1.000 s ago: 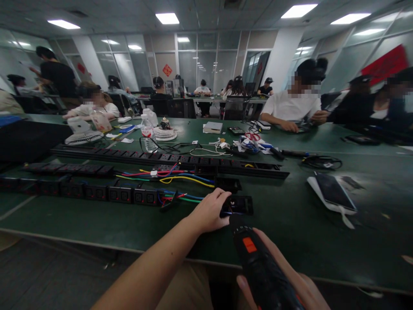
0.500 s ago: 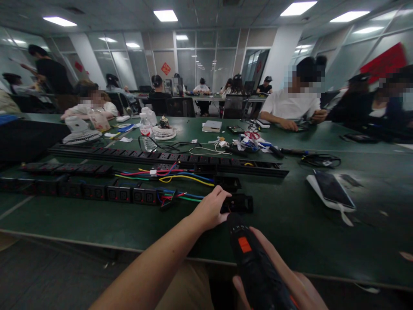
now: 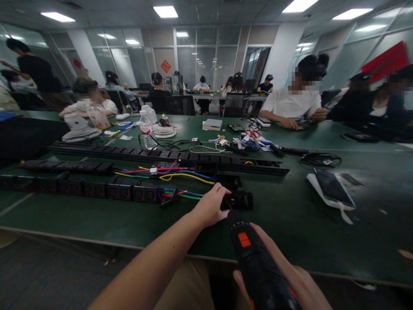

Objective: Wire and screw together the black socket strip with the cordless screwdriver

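My left hand (image 3: pixel 213 204) is closed on the left end of a small black plastic housing (image 3: pixel 241 200) lying on the green table. Wrapped around a black and orange cordless screwdriver (image 3: pixel 254 254) is my right hand (image 3: pixel 277 262), low in the view. The tool's thin bit points at the housing beside my left fingertips; whether it touches a screw I cannot tell. Blue and green wires (image 3: pixel 190 194) run left from under my left hand toward a row of black socket modules (image 3: pixel 119 192). A second black housing (image 3: pixel 228 181) with a yellow wire lies just behind.
A long black power strip (image 3: pixel 180 158) stretches across the table. Farther back are a plastic bottle (image 3: pixel 147 131), a fan part (image 3: pixel 164 130) and tangled cables (image 3: pixel 251 141). A phone (image 3: pixel 334 187) rests on a white pouch at right. A co-worker (image 3: pixel 293 103) sits opposite.
Both hands, the screwdriver and the housing stay nearly in place. The view shifts slightly, and a standing person at far left has moved a little left.
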`<state>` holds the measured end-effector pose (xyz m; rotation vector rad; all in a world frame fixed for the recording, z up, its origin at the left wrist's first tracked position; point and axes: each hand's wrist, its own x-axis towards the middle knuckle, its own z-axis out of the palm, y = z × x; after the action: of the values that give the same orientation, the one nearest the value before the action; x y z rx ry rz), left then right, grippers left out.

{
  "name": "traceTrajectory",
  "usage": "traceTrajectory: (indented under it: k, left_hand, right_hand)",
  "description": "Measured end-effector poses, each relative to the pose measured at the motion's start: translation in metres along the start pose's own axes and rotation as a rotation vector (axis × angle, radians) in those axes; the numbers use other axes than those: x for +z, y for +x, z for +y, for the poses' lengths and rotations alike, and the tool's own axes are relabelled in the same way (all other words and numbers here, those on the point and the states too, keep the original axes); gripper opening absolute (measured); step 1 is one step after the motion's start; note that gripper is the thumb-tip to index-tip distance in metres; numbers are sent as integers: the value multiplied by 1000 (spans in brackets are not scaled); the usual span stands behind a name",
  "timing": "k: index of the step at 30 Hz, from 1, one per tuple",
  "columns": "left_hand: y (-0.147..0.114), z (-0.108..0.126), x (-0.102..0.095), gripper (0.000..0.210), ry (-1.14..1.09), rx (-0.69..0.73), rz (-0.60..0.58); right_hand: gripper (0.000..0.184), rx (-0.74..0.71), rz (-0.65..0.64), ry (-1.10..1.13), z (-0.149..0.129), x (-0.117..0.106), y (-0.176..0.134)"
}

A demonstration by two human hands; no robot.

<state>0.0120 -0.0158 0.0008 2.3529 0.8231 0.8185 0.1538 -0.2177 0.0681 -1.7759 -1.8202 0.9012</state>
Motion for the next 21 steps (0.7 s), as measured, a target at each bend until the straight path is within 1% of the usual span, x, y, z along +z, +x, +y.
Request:
traceTrajectory:
  k: [5,10,15,21]
  left_hand:
    - [0,-1,0,46,4,3,10]
    - [0,2,-2,44,6,-3,6]
    - [-1,3,-2,45,-1,3,15]
    - [-1,0,-1,43,30,37,23]
  right_hand:
    - [90,8,2,-7,-3,-1,2]
    - [84,-1,11,-11,-13,-2,3]
    - [86,-50,79,-40,-18,-2,1]
    - [89,-55,76,3,-21,-4,2]
